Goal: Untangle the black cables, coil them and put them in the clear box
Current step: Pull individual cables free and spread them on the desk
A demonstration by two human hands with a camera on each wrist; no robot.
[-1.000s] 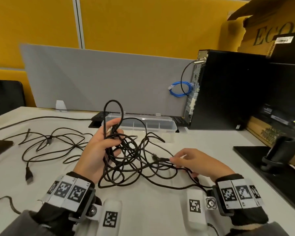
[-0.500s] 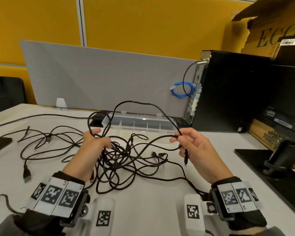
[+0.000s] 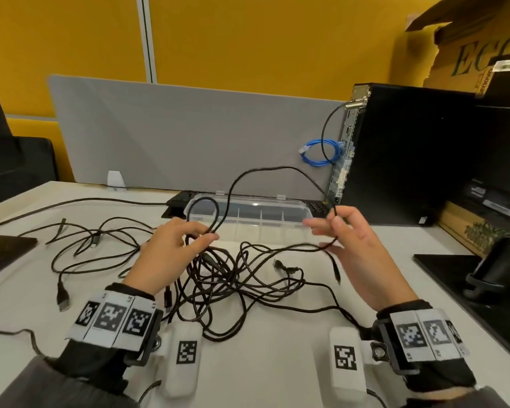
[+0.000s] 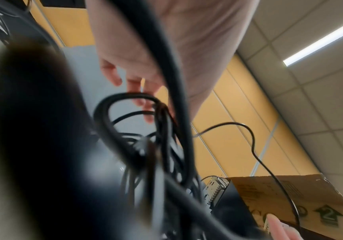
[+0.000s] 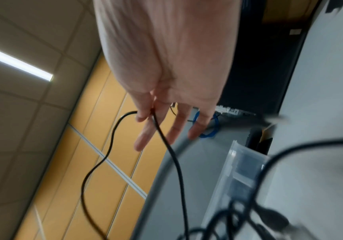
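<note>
A tangle of black cables (image 3: 218,278) lies on the white table between my hands. My left hand (image 3: 174,248) grips a bunch of its loops, fingers curled over them (image 4: 145,104). My right hand (image 3: 345,234) is raised at the right and pinches one black cable (image 5: 166,142) between thumb and forefinger, the other fingers spread. That cable arches high from the left hand to the right hand (image 3: 277,169), and its plug end hangs below the right hand (image 3: 337,276). The clear box (image 3: 248,210) lies behind the tangle, lid open, compartments showing.
More black cables (image 3: 95,240) sprawl on the table's left part. A black computer tower (image 3: 404,154) with a blue cable (image 3: 318,151) stands at the back right. A grey divider (image 3: 189,134) runs along the back. A monitor stand (image 3: 489,269) sits right, a cardboard box (image 3: 477,51) above.
My right hand picked a cable end off the table and lifted it up and to the right, drawing a long arc out of the tangle. My left hand dropped lower on the bunch.
</note>
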